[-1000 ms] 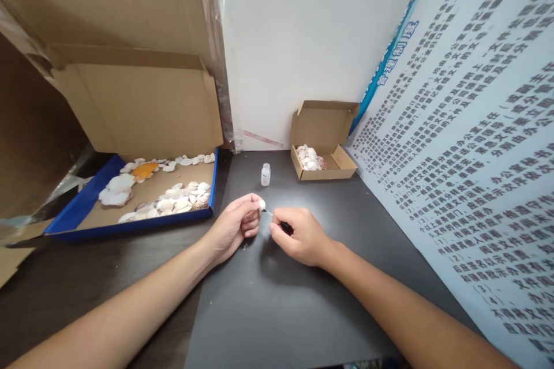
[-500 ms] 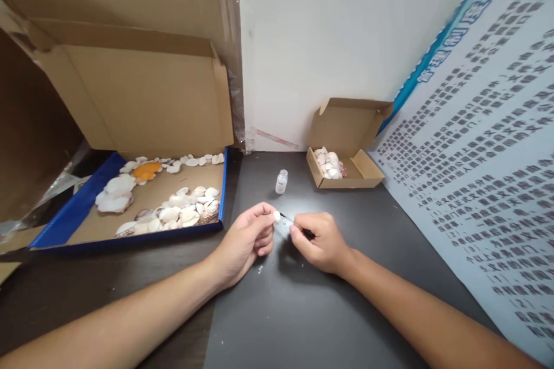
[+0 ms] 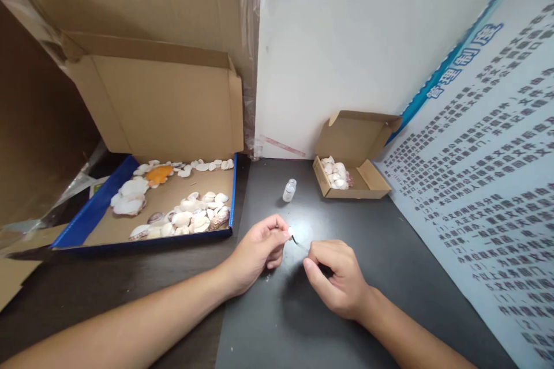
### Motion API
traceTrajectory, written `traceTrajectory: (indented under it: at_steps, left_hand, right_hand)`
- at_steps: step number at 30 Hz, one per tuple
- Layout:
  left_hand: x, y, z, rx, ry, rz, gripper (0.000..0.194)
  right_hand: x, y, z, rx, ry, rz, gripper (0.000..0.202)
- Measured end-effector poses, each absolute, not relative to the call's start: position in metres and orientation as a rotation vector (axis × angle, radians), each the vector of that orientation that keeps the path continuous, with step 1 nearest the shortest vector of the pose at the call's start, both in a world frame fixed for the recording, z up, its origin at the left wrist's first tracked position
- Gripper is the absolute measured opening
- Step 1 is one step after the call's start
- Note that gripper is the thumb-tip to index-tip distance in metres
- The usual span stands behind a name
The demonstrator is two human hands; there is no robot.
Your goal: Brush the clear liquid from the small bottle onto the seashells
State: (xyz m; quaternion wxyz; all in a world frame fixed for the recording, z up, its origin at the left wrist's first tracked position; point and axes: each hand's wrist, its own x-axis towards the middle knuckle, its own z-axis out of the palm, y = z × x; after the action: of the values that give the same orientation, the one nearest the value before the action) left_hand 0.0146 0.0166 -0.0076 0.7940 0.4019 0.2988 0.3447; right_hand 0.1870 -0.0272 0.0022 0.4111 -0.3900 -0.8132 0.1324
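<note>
Between thumb and forefinger, my left hand (image 3: 264,245) pinches a small white shell (image 3: 290,233), mostly covered by the fingertips. My right hand (image 3: 335,277) is closed around a thin tool (image 3: 302,247) with a pale shaft and a dark, slightly bent tip. That tip points at the shell and is very close to it; whether they touch I cannot tell. Beyond my hands a small open glass bottle (image 3: 289,191) with a white label stands upright on the dark grey mat (image 3: 268,328).
To the left, a blue-edged cardboard box (image 3: 147,236) lies open, holding many white and patterned shells (image 3: 201,216) and an orange shell (image 3: 159,174). A smaller open carton (image 3: 361,191) with white shells (image 3: 336,174) stands at the back right. A printed poster (image 3: 471,184) leans along the right.
My right hand has moved a little right and down, drawing the tool back so more of its shaft shows. The whole view has shifted slightly. My left hand keeps its pinch on the shell.
</note>
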Motion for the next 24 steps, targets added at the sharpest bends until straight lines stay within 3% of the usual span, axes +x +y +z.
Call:
traceTrajectory:
  at_steps: [10,24]
  left_hand:
    - [0.013,0.02,-0.013,0.93,0.615,0.684,0.033]
    - [0.01,0.019,-0.011,1.011,0.615,0.641,0.025]
  right_hand:
    - [0.201,-0.022,-0.001,-1.139,-2.064,0.362,0.033]
    - [0.2,-0.026,0.005,-0.99,-2.103,0.516,0.027]
